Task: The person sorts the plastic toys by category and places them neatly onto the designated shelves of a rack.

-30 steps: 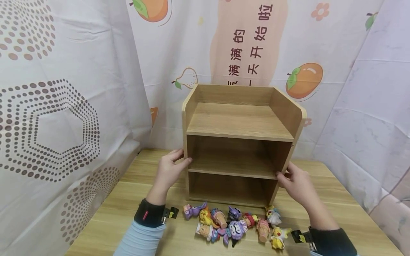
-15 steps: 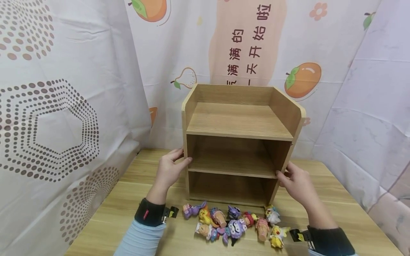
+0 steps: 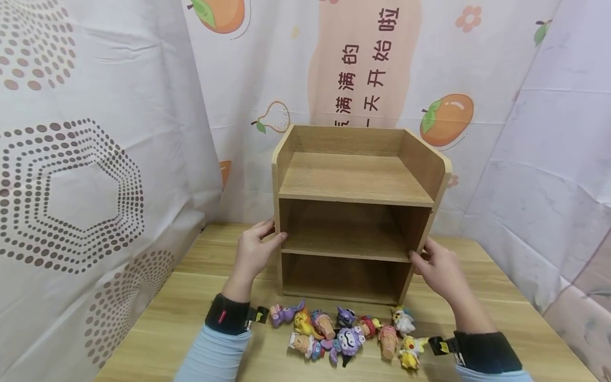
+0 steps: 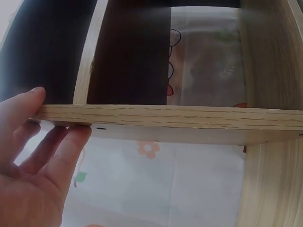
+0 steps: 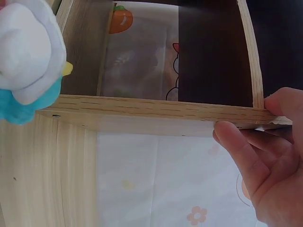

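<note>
A small wooden shelf unit (image 3: 355, 178) stands upright on the table, its front facing me. It has a raised-sided top and two open compartments below. My left hand (image 3: 253, 252) grips its left side panel, thumb on the front edge and fingers against the outer face. On the opposite side my right hand (image 3: 441, 268) holds the right panel the same way, beside the middle board's end. In the left wrist view, the thumb and fingers of the left hand (image 4: 42, 161) pinch the panel's edge. The right wrist view shows the right hand (image 5: 274, 161) likewise.
Several small toy figures lie in front of the shelf unit, among them a purple one (image 3: 348, 340), a yellow one (image 3: 410, 353) and a white-and-blue one (image 3: 403, 320). The wooden table (image 3: 191, 297) extends to both sides. Printed curtains (image 3: 238, 79) hang close behind and at the sides.
Both hands keep their hold on the shelf unit. The head view has shifted slightly, with the curtain and figures a little further left in it. The shelf unit's right edge also sits slightly further left.
</note>
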Available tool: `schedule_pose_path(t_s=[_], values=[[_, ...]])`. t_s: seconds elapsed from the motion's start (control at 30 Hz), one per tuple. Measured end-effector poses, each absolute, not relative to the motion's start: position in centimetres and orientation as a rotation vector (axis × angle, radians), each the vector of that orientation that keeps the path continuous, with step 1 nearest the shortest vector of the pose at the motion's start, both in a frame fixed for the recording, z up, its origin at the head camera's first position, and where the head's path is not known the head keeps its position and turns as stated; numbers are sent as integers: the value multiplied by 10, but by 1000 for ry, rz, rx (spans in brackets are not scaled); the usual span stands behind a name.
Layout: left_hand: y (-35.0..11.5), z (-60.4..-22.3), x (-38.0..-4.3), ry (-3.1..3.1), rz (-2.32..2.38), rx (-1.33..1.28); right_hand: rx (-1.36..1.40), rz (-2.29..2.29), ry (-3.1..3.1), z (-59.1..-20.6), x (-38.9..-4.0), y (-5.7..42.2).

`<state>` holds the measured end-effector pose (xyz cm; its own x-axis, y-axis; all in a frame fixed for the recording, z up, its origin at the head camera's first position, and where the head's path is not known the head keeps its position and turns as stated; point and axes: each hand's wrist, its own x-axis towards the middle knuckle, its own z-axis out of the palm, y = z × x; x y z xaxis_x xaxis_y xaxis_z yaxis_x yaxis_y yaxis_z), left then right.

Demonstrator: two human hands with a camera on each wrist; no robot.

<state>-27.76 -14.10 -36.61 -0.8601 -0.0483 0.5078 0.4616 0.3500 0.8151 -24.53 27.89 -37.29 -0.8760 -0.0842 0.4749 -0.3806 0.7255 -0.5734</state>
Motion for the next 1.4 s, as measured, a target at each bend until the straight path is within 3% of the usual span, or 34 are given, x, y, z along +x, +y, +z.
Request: schedule_pose_path(t_s=[1.4], values=[[-144, -364, -291, -2211, -1651, -421, 397, 935, -2537, -363, -254, 290]])
